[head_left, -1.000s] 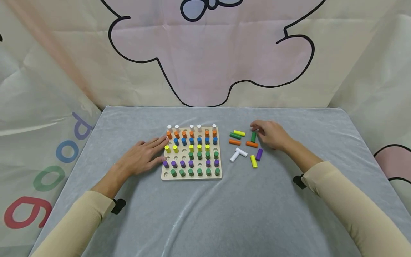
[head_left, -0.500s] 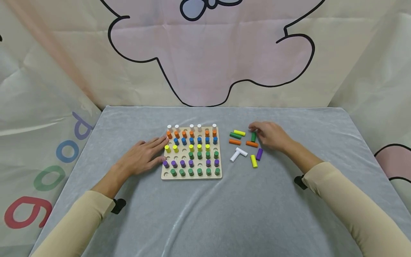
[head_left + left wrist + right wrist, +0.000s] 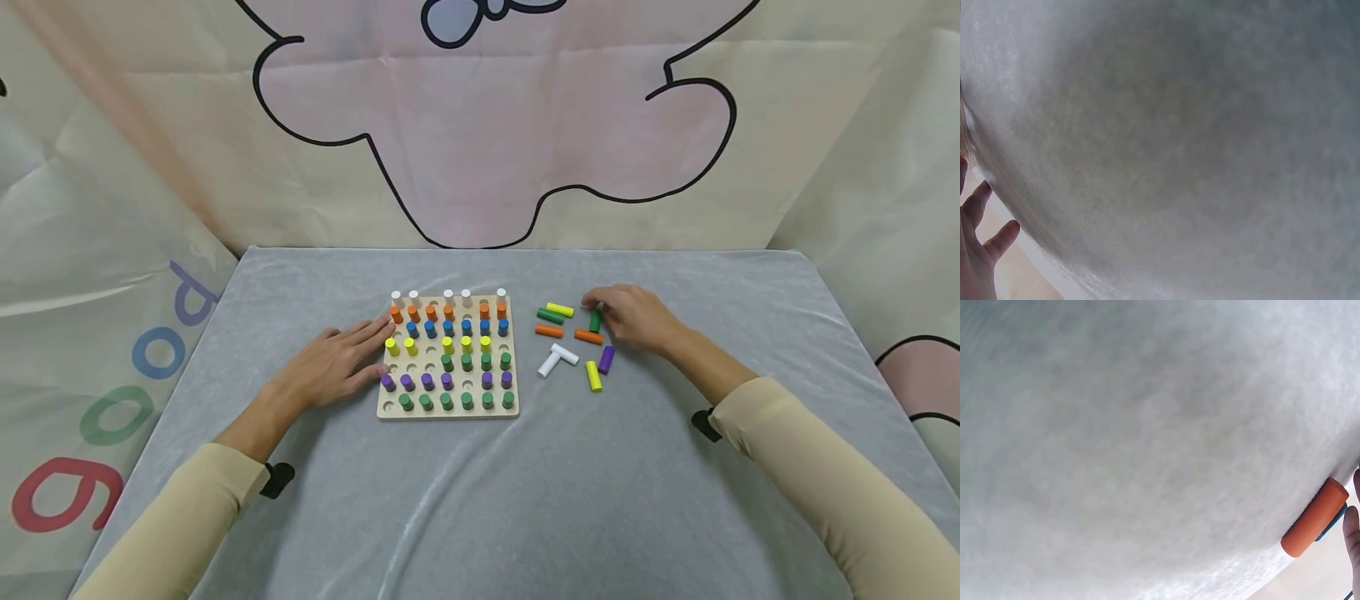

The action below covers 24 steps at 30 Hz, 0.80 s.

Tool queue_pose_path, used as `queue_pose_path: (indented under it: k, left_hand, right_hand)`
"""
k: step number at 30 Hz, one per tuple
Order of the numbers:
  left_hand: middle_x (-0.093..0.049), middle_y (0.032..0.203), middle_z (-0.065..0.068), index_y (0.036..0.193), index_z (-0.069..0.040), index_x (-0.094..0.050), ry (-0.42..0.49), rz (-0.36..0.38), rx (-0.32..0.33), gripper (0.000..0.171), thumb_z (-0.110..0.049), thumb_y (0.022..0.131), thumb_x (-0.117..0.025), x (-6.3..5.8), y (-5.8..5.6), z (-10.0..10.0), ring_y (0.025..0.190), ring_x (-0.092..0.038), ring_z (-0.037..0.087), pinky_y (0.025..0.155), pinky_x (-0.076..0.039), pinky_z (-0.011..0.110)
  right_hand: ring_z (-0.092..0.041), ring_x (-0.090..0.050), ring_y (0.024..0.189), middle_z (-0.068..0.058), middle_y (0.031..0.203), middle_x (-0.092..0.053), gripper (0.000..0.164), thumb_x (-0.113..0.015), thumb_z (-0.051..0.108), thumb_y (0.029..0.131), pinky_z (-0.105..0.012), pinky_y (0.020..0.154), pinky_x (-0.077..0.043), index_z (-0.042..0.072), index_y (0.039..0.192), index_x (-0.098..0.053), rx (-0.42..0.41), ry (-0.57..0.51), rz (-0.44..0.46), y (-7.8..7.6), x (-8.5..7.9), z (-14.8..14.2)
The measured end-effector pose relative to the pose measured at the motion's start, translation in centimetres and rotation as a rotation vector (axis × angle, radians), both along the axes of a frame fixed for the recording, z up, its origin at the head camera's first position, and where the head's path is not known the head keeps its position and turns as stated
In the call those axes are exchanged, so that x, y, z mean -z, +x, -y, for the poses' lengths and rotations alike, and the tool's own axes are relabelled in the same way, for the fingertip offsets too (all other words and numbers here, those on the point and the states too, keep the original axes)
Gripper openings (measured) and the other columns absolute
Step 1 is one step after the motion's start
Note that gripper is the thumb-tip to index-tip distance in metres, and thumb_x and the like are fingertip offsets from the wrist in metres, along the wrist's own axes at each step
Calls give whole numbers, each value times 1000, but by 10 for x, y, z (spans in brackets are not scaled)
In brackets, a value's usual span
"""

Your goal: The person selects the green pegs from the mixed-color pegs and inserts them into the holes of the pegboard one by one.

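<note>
My left hand [image 3: 333, 367] lies flat at the left edge of a wooden pegboard [image 3: 450, 414], fingers spread and touching its side. In the left wrist view its fingers [image 3: 1002, 240] show at the lower left corner. Standing in the board are rows of white, orange, blue, yellow, green and purple pegs, with some holes bare. My right hand [image 3: 633, 315] is over the loose pegs, its fingertips at a green peg [image 3: 595, 321], which it appears to pinch; the fingers partly hide the grip. An orange peg [image 3: 1315, 517] lies just in front of these fingers in the right wrist view.
Around the right hand lie loose pegs: yellow [image 3: 559, 310], green [image 3: 551, 317], orange [image 3: 548, 331], purple [image 3: 606, 360], another yellow [image 3: 594, 377], and two white pegs [image 3: 549, 365] touching each other. A grey cloth [image 3: 480, 500] covers the table; a printed curtain [image 3: 480, 125] stands behind.
The right hand moves only slightly at the green peg, which has shifted and turned a little. The left hand and the pegboard stay where they were.
</note>
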State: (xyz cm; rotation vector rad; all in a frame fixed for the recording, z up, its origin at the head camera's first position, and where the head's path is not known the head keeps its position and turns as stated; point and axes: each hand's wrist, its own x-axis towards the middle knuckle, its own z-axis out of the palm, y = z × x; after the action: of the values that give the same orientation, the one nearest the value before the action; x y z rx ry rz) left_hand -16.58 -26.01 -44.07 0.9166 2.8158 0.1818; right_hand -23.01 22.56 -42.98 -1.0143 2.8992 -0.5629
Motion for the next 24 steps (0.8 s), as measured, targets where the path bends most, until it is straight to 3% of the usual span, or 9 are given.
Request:
queue_pose_path:
  k: [24]
  left_hand:
    - [-20,165,6,160,-16,-23,5,-4,2,72,-54,102,-45,-1,1,0,148,-28,31,104,-35,60]
  right_hand:
    - [-34,-65,106,-16,114,-70,35,-61,-13,87,-52,92,-49,-1,119,-67,-53,70,-55,4,2,-2]
